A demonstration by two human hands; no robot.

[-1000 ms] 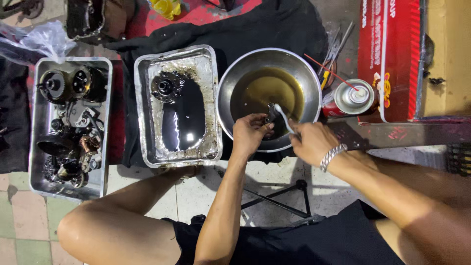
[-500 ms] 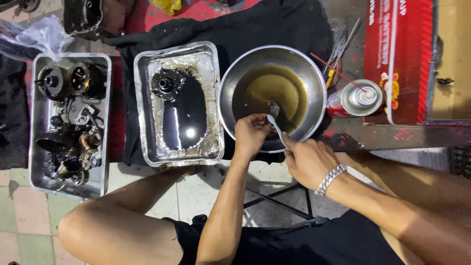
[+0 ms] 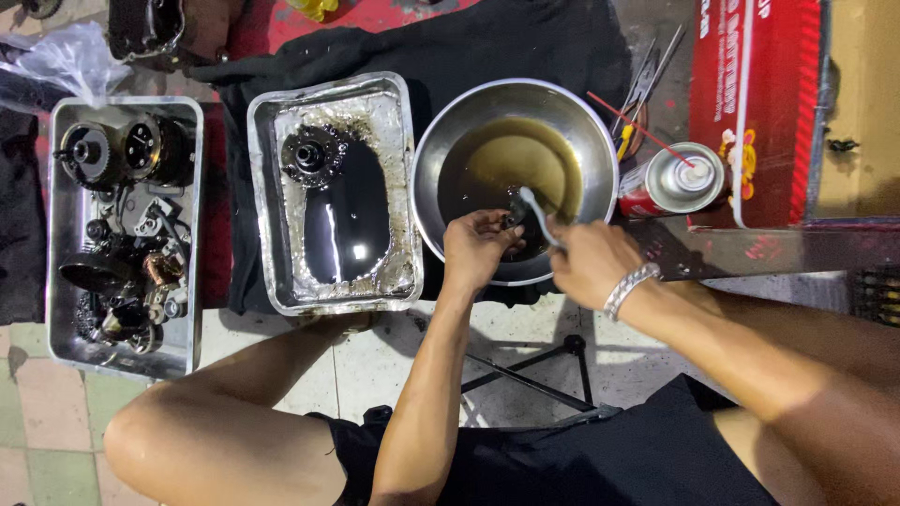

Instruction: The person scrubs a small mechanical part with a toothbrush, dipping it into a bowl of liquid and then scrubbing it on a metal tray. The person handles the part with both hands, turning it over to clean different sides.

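A round steel bowl (image 3: 581,131) holds brownish oily liquid. Over its near side my left hand (image 3: 473,248) grips a small dark metal part (image 3: 515,212). My right hand (image 3: 591,262), with a metal bracelet on the wrist, holds a white brush (image 3: 536,212) whose head rests against that part. Both hands hover just inside the bowl's near rim.
A steel tray (image 3: 272,206) left of the bowl holds black oil and a gear. Farther left, another tray (image 3: 192,234) is full of engine parts. A spray can (image 3: 670,183) with a red straw, a red box (image 3: 750,103) and several thin tools stand right of the bowl. A black cloth lies under the bowl.
My right hand drew back toward me half a second ago, then pushed forward again with the brush against the part. My left hand stayed over the bowl.
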